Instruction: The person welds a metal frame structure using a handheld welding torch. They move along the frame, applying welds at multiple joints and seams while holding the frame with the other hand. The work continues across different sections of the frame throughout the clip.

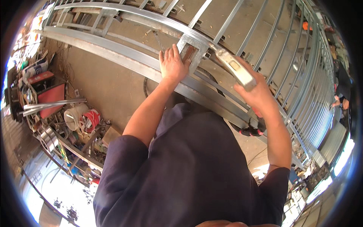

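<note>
A barred metal frame (pixel 228 21) stretches beyond the slotted metal plate (pixel 192 39), just left of which the left hand (pixel 174 67) lies with fingers extended, while right of it the right hand (pixel 259 89) grasps a silvery tool (pixel 238 70).

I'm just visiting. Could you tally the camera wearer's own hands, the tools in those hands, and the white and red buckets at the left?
Hands: 2 (left hand against the metal frame, right hand gripping the tool)
Tools held: 1 (metal tool)
White buckets: 1 (white bucket)
Red buckets: 1 (red bucket)
Total: 5
</note>
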`<state>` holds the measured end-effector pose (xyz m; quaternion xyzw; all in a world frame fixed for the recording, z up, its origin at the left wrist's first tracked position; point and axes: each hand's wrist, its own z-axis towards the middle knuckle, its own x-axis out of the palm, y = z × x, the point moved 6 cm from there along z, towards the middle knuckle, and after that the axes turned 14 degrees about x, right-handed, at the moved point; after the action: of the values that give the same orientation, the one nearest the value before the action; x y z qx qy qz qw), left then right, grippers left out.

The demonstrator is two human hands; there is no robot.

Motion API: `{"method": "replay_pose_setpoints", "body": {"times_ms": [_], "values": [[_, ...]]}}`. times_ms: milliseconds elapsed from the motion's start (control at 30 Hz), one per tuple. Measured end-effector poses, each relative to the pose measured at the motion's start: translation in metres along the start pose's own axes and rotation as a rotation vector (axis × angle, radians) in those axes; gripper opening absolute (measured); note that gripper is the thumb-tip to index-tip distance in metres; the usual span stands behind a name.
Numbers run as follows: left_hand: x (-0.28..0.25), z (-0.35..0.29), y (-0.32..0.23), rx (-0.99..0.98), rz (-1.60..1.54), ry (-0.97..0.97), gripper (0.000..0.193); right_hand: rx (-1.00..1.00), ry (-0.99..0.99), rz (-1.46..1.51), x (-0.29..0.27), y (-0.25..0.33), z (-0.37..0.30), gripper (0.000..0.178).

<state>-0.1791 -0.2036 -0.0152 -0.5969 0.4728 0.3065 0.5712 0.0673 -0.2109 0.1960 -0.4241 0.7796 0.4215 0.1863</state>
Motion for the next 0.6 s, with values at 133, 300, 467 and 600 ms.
{"method": "replay_pose_setpoints", "body": {"times_ms": [133,300,467,600], "values": [[0.001,0.006,-0.002,-0.015,0.012,0.012,0.104,-0.152,-0.034,-0.026,0.032,0.004,0.029,0.081],[-0.001,0.007,-0.013,-0.018,-0.004,0.089,0.118,-0.231,-0.138,-0.135,0.067,0.004,0.055,0.081],[0.004,0.004,-0.006,-0.038,0.004,0.103,0.127,-0.308,-0.189,-0.120,0.080,0.020,0.059,0.076],[0.004,0.002,-0.006,-0.012,-0.030,0.040,0.128,-0.300,-0.208,-0.137,0.087,0.018,0.064,0.074]]}}
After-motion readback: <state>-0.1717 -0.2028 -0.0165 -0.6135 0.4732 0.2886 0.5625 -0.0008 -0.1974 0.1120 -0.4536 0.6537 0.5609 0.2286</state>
